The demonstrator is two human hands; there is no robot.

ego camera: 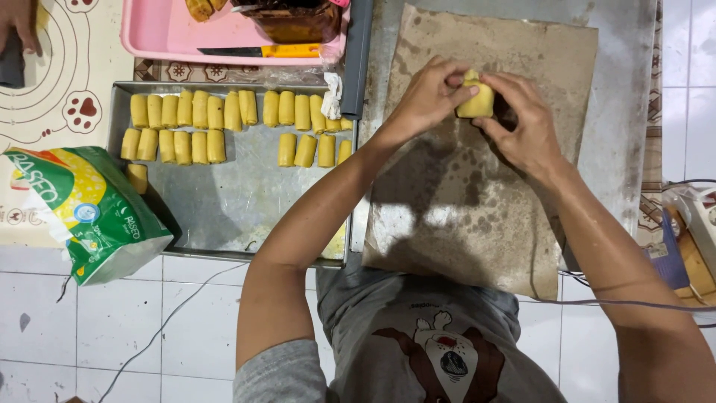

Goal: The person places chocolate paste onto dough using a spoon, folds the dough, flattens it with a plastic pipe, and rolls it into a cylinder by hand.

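Both my hands meet over a stained brown sheet. My left hand and my right hand pinch a small lump of yellow dough between their fingertips, held just above the sheet. To the left lies a metal baking tray with two rows of several yellow dough rolls along its far side. One more roll lies apart at the tray's left edge.
A green and white bag leans on the tray's left corner. A pink tray with a yellow-handled knife sits at the back. Another person's hand rests on a paw-print mat. Cables cross the white tiled floor.
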